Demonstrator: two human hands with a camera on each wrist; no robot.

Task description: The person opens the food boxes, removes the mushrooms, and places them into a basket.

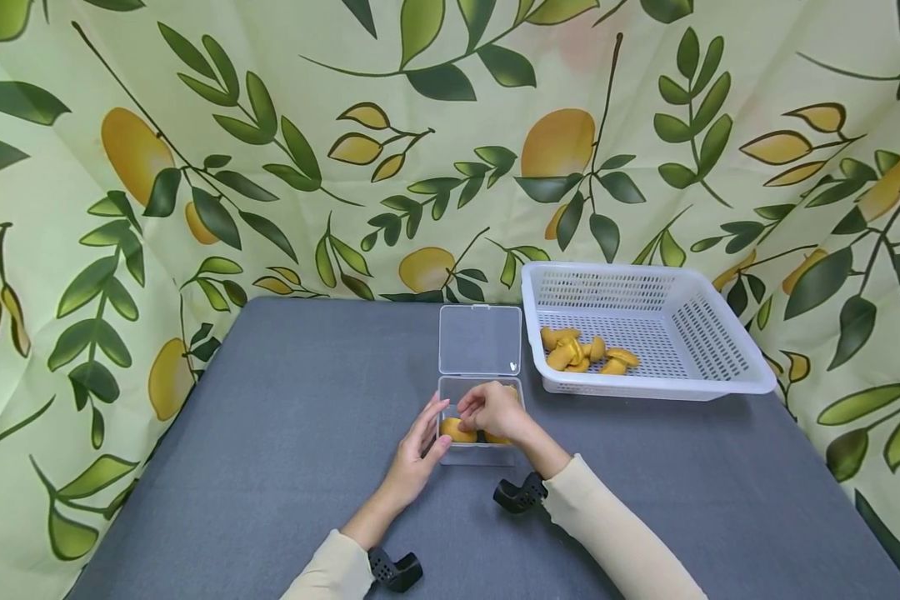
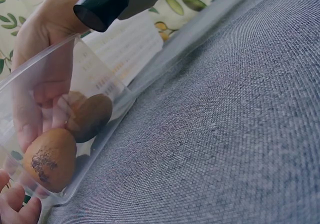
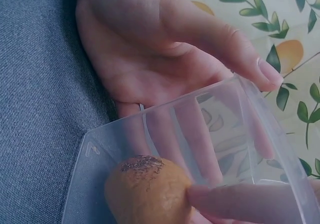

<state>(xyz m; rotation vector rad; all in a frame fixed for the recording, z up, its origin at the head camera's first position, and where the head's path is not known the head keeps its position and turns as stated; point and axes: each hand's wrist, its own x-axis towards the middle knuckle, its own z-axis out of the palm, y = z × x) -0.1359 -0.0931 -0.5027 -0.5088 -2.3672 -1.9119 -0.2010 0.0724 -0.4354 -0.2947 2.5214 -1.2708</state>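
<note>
A clear plastic box (image 1: 478, 454) with a hinged lid (image 1: 480, 340) folded back stands on the table. Inside, a brown-yellow mushroom (image 2: 51, 159) with dark marks on its cap lies at the left end, with a second mushroom (image 2: 95, 115) beyond it. My right hand (image 1: 498, 412) reaches in over the rim, its curled fingertips against the marked mushroom, as the right wrist view also shows. Along the outside of the box's left wall lies my left hand (image 1: 414, 458), fingers extended and thumb near the front corner; its fingers (image 3: 200, 139) show through the plastic.
Behind and to the right stands a white perforated basket (image 1: 720, 385) with several yellow mushrooms (image 1: 570, 348) heaped in its left part. A patterned cloth (image 1: 435, 208) hangs behind and around the grey table (image 1: 307, 400). Both wrists carry black cameras (image 1: 521, 493).
</note>
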